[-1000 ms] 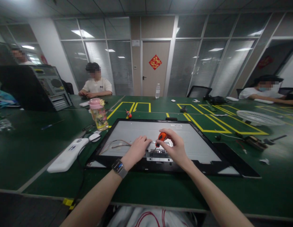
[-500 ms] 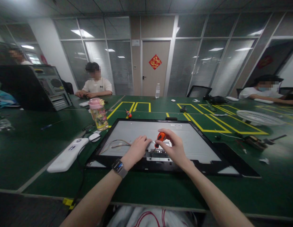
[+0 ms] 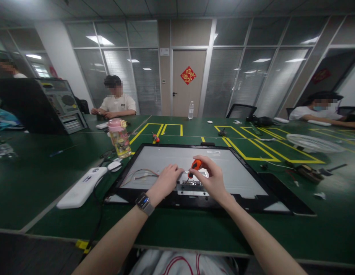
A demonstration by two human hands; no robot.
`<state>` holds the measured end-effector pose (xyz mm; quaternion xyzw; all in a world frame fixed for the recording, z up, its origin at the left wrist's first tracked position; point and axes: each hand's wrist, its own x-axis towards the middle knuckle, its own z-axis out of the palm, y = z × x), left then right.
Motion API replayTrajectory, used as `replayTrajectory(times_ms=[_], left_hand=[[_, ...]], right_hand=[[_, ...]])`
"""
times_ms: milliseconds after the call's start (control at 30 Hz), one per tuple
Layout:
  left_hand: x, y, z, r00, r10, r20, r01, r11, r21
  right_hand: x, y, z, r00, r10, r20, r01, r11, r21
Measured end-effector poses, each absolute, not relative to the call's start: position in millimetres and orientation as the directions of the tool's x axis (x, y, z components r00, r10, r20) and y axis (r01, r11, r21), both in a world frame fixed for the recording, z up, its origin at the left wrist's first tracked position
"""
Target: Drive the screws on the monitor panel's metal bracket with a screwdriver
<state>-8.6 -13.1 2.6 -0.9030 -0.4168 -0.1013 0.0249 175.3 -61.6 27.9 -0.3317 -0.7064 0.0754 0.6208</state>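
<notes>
Your right hand (image 3: 214, 176) pinches the orange screwdriver (image 3: 196, 165), tip down at the panel's (image 3: 242, 179) metal bracket (image 3: 192, 193).
Your left hand (image 3: 166, 181) lies beside it, probably steadying; I cannot tell whether it grips. The panel rests flat on the counter (image 3: 206, 231), stopping short of your edge; a white case (image 3: 81, 189) and pink bottle (image 3: 119, 139) narrow room leftward, a black slab (image 3: 287, 193) rightward.

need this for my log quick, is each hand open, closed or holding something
Left hand: by the metal bracket; its grip cannot be told.
Right hand: closed, holding the orange screwdriver by its handle.
</notes>
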Motion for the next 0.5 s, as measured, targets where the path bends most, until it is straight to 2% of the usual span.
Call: replayTrajectory(times_ms=[133,233,500], left_hand=[[-8.3,-14.6,4.4,0.628,0.752,0.200,0.760,-0.648,0.050],[-7.7,-13.3,3.7,0.624,0.759,0.188,0.767,-0.641,0.043],[-7.7,-9.5,0.2,0.634,0.747,0.202,0.758,-0.651,0.029]], right_hand=[[172.6,-63.9,31.1,-0.041,0.567,0.823,0.384,0.769,-0.510],[171.1,-64.0,31.9,-0.078,0.627,0.775,0.354,0.745,-0.566],[172.5,-62.4,35.1,-0.209,0.757,0.619,0.003,0.633,-0.774]])
